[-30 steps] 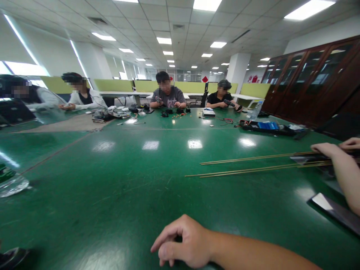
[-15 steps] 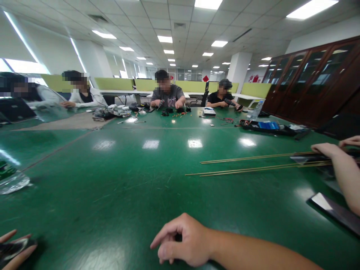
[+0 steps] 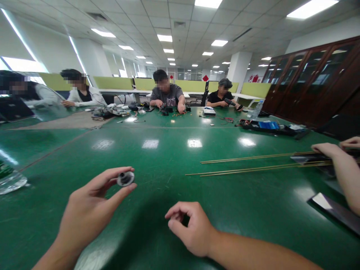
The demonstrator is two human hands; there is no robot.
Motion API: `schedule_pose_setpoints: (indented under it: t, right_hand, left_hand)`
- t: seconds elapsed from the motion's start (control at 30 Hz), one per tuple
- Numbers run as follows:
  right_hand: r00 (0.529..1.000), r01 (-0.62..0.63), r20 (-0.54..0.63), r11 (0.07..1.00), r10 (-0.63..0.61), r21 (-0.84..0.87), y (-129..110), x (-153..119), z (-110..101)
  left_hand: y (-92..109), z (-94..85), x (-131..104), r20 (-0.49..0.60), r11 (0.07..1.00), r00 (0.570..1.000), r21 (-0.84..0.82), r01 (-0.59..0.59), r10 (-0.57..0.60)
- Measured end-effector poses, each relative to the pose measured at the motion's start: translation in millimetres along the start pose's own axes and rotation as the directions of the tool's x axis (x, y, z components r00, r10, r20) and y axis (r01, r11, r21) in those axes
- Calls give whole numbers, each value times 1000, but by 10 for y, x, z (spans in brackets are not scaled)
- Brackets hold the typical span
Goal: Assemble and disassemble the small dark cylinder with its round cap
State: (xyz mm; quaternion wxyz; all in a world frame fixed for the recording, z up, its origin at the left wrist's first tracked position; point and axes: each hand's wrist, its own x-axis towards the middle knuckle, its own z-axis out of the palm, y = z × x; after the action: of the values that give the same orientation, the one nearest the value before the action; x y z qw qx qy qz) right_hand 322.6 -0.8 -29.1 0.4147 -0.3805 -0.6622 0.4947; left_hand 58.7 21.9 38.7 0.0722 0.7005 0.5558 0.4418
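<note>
Raised over the green table, my left hand is closed in a pinch on a small round part. The part has a pale rim and a dark middle with a short stub; its exact kind cannot be told. My right hand is to the right, just above the table, fingers loosely curled. A small gap separates its thumb and forefinger, and nothing shows in it.
Several thin brass-coloured rods lie at the right, near another person's hand. A phone-like dark slab is at the right edge, a clear bottle at the left. Several people sit across the table around tools, cables and a black tray.
My left hand has come in from the lower left corner to the middle left, bringing the round part. My right hand has shifted slightly up and right.
</note>
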Motion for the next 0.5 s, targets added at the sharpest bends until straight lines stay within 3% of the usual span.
schedule_pose_setpoints:
  t: [0.1,0.23,0.37,0.5]
  right_hand:
    - [991,-32,-128,999,33,10,40,57,-11]
    - [989,-52,-137,999,52,3,81,80,-3]
    - [990,-61,-127,997,54,-54,88,81,1]
    - [993,-43,-111,993,31,-111,80,104,1]
  left_hand:
    - [164,293,48,204,988,967,-42,-150,155]
    - [93,538,-72,417,949,853,-118,-293,315]
    - [-53,655,-208,443,936,825,-187,-299,352]
    - [-50,713,-251,454,922,807,-269,-279,377]
